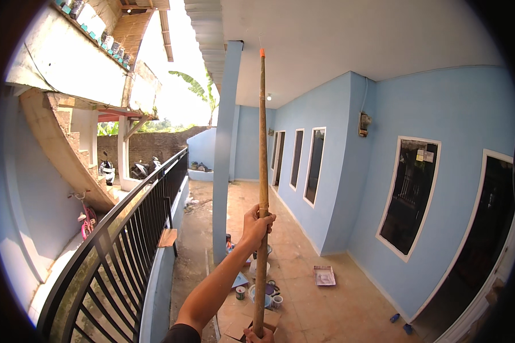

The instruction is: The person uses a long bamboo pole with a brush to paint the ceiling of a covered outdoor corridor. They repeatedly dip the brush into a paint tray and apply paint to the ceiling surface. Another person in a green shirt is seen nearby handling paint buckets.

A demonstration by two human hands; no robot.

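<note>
I hold a long bamboo pole (262, 137) upright, its orange tip (262, 52) up near the white ceiling. My left hand (255, 227) is closed round the middle of the pole, with my forearm reaching up from the lower left. My right hand (258, 336) grips the pole's lower part at the bottom edge and is partly cut off. Beyond and below the pole, paint cans (240, 292), buckets and cardboard (237, 328) lie on the tiled floor.
A black railing (107, 247) runs along the left, beside a blue column (226, 148). On the right are a blue wall (365, 223), windows and a dark doorway (478, 228). A paint tray (324, 275) and blue sandals (407, 328) lie on the floor.
</note>
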